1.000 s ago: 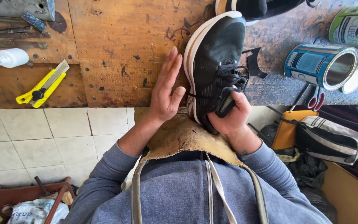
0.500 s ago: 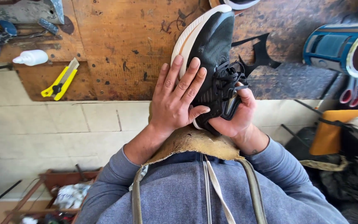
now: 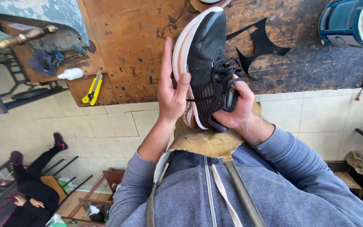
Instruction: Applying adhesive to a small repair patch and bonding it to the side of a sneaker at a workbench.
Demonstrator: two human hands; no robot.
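A black sports shoe (image 3: 204, 50) with a white and orange sole and black laces stands toe-up in front of me, heel resting on a tan leather apron (image 3: 202, 141). My left hand (image 3: 171, 86) lies flat against the sole's side, thumb pressing the upper. My right hand (image 3: 236, 105) grips the heel and the collar, fingers hooked into the shoe's opening.
A wooden workbench (image 3: 135, 46) lies behind the shoe, with a yellow utility knife (image 3: 92, 87), a white glue bottle (image 3: 70, 74) and a black cut-out piece (image 3: 259, 46). A blue tin (image 3: 349, 21) stands at the top right. Another person (image 3: 32, 180) sits at the lower left on a tiled floor.
My left hand has slid from covering the shoe's upper to its sole side, fingers now straight. The view has tilted, bringing the floor and a seated person into sight.
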